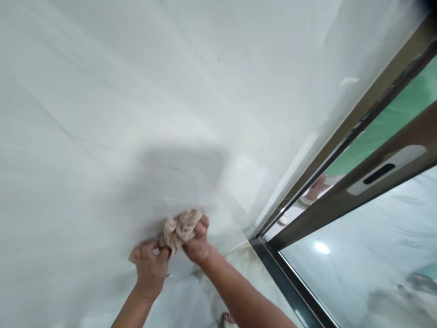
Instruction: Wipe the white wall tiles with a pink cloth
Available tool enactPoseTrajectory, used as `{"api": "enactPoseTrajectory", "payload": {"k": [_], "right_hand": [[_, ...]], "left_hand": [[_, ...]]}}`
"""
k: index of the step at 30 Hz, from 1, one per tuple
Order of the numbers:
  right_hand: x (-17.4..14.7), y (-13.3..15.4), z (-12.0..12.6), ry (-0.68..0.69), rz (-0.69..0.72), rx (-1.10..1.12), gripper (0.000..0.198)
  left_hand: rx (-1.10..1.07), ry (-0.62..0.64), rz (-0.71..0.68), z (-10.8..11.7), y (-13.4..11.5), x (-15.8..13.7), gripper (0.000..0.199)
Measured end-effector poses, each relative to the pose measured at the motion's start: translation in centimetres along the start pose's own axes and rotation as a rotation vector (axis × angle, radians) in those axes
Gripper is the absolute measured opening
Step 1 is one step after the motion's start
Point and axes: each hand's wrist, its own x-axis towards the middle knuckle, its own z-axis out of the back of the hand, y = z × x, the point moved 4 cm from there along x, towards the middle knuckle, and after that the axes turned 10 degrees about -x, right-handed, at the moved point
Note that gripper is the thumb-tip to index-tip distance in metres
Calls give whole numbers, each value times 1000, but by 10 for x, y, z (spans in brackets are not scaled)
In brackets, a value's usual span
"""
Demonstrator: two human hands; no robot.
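A crumpled pinkish-beige cloth (pixel 180 229) is pressed against the pale marble wall (pixel 136 114), low down near the floor. My right hand (pixel 198 242) is closed around the cloth's right side. My left hand (pixel 149 266) grips its lower left end, fingers curled, knuckles close to the wall. Both forearms reach up from the bottom of the view.
A dark-framed sliding glass door (pixel 341 200) runs along the right, with a recessed handle (pixel 385 171). The glass reflects a foot in a sandal (pixel 316 191). The wet tiled floor (pixel 239 264) meets the wall below my hands. My own sandalled toe (pixel 229 320) shows at the bottom.
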Motion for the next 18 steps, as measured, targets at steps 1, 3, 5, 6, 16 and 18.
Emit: {"api": "enactPoseTrajectory", "payload": {"k": [1, 3, 5, 6, 16, 18], "right_hand": [[-21, -7, -20, 58, -23, 26, 19], [-60, -15, -48, 97, -71, 51, 23], [-95, -17, -64, 106, -170, 78, 26], [-111, -17, -69, 102, -233, 93, 27], [-258, 39, -90, 291, -744, 284, 18], [-270, 61, -97, 398, -767, 371, 15]], "left_hand": [[-4, 100, 57, -8, 5, -24, 28], [-43, 366, 276, -28, 18, -72, 29], [-171, 580, 589, -45, 30, -123, 30], [-272, 616, 744, -50, 33, -148, 30], [-1013, 201, 2084, 29, -25, -297, 78], [-1146, 317, 2173, 39, -41, -297, 69]]}}
